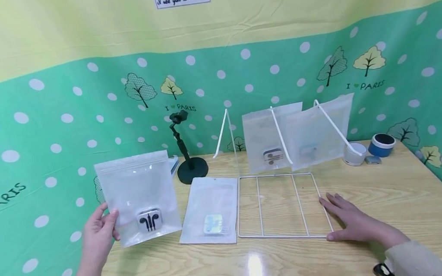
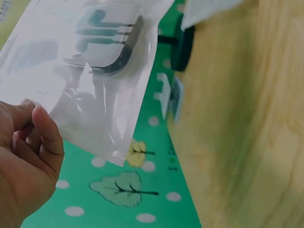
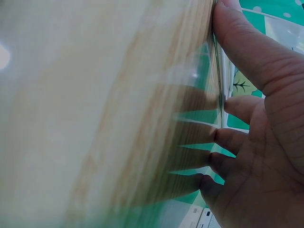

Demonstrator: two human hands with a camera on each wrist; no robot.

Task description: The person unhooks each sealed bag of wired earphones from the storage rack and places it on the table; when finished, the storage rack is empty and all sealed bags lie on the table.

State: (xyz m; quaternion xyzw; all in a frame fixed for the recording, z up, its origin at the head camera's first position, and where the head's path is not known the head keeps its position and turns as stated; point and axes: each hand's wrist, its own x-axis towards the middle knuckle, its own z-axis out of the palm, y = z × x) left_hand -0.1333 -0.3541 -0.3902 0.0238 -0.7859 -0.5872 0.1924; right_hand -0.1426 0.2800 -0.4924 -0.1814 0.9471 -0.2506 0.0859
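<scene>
At the left edge of the worktop point(image 1: 385, 194), the left hand point(image 1: 98, 236) holds a frosted plastic pouch point(image 1: 137, 196) upright, fingers and thumb pinching its lower left corner. A small case with black earphones point(image 1: 149, 220) sits at the bottom of the pouch; the wrist view shows that case point(image 2: 107, 40) pressing against the film. The pouch looks light, thin and floppy, with nearly all its weight low where the case lies, so held by one corner it will likely sag or swing. The film seems slick, so a pinch may slide; a firmer hold would be along the stiffer sealed top strip, or under the case itself. The case appears rigid and not very delicate.

The right hand point(image 1: 354, 223) rests flat on the worktop with fingers point(image 3: 228, 142) straight and slightly spread, touching the right rail of a white wire rack point(image 1: 278, 205) that lies on the wood. The rack's upright prongs carry two more pouches point(image 1: 294, 134) behind it. A second pouch point(image 1: 211, 210) with a pale item inside lies flat just left of the rack, between the two hands. A black stand point(image 1: 189, 164) and two small round tins point(image 1: 368, 149) sit at the back.
</scene>
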